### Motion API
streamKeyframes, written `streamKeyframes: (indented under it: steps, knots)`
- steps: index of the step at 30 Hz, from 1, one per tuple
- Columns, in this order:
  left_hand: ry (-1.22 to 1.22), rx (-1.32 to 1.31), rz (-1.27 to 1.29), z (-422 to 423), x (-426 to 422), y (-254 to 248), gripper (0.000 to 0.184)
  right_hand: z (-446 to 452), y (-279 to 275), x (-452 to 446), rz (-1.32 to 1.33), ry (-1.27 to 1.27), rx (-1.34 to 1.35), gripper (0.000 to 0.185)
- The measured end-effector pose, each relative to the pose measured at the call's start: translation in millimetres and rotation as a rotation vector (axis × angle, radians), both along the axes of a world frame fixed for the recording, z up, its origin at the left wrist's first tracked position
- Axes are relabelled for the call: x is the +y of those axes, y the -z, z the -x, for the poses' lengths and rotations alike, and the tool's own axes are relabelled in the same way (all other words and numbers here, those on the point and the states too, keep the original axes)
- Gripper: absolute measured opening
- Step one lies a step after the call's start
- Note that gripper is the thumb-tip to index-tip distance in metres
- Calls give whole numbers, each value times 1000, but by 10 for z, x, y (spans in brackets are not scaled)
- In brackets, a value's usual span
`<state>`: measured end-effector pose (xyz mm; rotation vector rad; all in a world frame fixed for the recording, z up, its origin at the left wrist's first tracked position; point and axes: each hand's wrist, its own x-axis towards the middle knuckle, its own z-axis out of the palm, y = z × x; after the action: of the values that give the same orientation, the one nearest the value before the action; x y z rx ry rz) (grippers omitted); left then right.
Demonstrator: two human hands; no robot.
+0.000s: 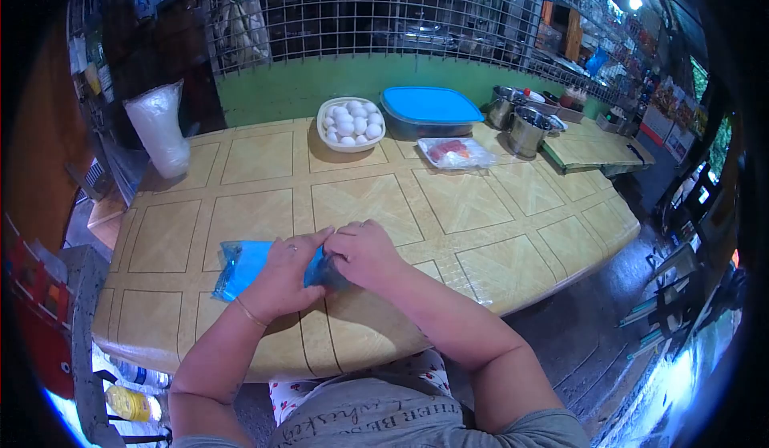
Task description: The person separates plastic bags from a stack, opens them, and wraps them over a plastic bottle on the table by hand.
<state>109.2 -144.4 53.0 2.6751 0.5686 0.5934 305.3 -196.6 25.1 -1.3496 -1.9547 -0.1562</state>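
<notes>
A flat blue packet in clear plastic (243,268) lies on the table in front of me. My left hand (287,273) is closed over its middle, thumb toward me and fingers stretching to the far side. At the packet's right end, my right hand (364,254) has its fingers curled on the plastic, pinching it. The two hands nearly touch at the fingertips. Part of the packet is hidden beneath them, and what is inside cannot be made out beyond its blue colour.
Farther back on the tiled-pattern table (252,211) stand a white container of eggs (350,145), a blue-lidded box (432,103), a plastic-wrapped tray (455,153) and metal pots (526,137). A tall bundle of clear plastic (163,131) stands at the left. Wire mesh (344,23) rises behind.
</notes>
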Motion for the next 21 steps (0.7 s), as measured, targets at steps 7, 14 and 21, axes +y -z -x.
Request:
streamKeyframes:
  steps: [7, 14, 21]
  knots:
    - [-109, 183, 10, 20, 155, 241, 38, -243, 39, 89, -331, 143, 428, 9]
    - [-337, 349, -168, 231, 265, 132, 26, -743, -58, 158, -420, 308, 1168, 9]
    - [-579, 355, -306, 322, 558, 290, 25, -1438, -309, -4, -711, 607, 1627, 14]
